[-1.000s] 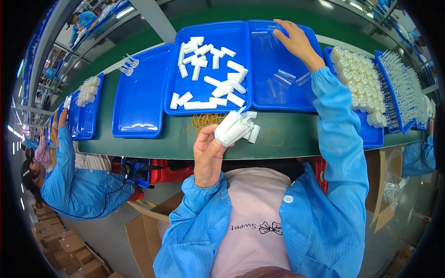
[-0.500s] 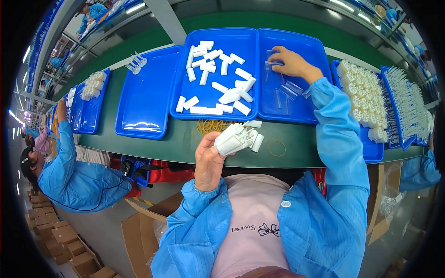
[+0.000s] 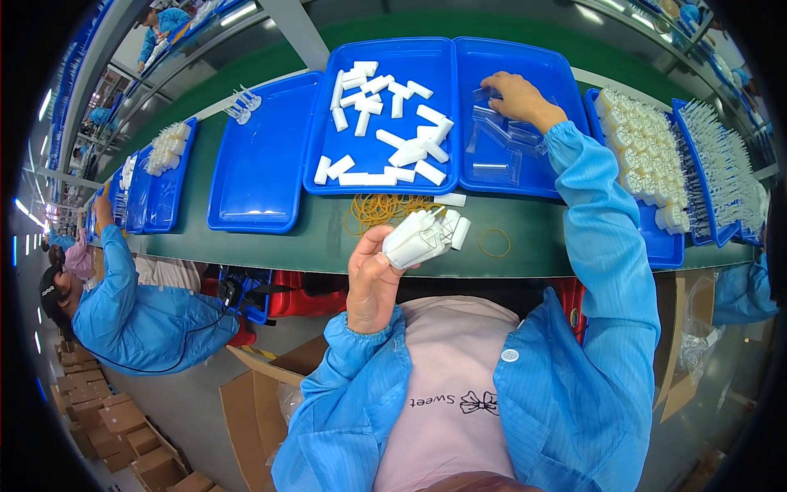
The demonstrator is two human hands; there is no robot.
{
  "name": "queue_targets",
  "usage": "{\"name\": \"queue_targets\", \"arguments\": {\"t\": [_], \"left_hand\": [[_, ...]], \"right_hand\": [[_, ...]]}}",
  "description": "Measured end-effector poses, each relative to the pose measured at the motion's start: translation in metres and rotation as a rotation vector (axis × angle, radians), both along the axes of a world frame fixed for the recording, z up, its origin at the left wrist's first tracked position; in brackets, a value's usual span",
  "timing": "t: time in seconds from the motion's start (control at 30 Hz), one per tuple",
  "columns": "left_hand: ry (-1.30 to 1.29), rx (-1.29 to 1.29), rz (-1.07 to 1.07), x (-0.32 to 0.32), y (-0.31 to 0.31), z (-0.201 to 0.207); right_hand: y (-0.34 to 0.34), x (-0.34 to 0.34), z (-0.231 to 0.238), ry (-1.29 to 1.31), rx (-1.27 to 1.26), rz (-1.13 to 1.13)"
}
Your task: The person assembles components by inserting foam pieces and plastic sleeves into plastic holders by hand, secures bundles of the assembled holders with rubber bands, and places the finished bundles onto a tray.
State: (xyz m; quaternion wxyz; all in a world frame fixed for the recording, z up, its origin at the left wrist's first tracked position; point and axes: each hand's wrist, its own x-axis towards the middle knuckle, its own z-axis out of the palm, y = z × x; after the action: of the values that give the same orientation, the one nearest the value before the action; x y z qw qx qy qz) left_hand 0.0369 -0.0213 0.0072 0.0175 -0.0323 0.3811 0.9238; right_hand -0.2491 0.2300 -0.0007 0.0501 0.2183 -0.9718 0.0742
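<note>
My left hand (image 3: 372,283) is closed around a bundle of white plastic pieces (image 3: 416,238), held tilted above the near edge of the table. Clear parts with fine dark outlines show on its right side. Over the right-hand blue tray (image 3: 537,51), my right hand (image 3: 520,100) reaches down with curled fingers, thumb and forefinger apart. Several clear plastic tubes (image 3: 492,131) lie under and beside it. I cannot make out any piece between its fingers. Many short white tubes (image 3: 397,107) lie scattered in the blue tray (image 3: 389,49) left of it.
Yellow rubber bands (image 3: 379,211) lie before the trays, with one loose band (image 3: 494,242) farther right. Another blue tray (image 3: 252,209) holds a few clear stemmed pieces (image 3: 243,105). Stacked white assemblies (image 3: 643,152) stand at right. A co-worker (image 3: 139,316) sits at left, near cardboard boxes (image 3: 123,422).
My right hand has shifted slightly right in the tray, and the clear tubes under it have moved about. My left hand still grips the white bundle. The whole view has tilted slightly.
</note>
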Motion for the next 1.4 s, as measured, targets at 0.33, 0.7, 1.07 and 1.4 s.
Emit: {"name": "queue_targets", "arguments": {"t": [0.33,0.7,1.07,1.4], "left_hand": [[-0.032,-0.042,-0.014,-0.005,-0.002,-0.008],[0.031,-0.141,0.065,-0.008,0.0,0.003],[0.429,-0.776,0.294,-0.006,0.001,0.006],[0.469,-1.004,0.353,-0.002,0.005,0.017]], "right_hand": [[0.001,0.021,0.022,0.108,-0.291,-0.013],[-0.032,0.207,0.124,-0.08,-1.064,0.219],[-0.036,0.23,0.082,-0.467,-1.34,0.01],[-0.042,0.229,0.071,-0.226,-1.178,0.034]]}}
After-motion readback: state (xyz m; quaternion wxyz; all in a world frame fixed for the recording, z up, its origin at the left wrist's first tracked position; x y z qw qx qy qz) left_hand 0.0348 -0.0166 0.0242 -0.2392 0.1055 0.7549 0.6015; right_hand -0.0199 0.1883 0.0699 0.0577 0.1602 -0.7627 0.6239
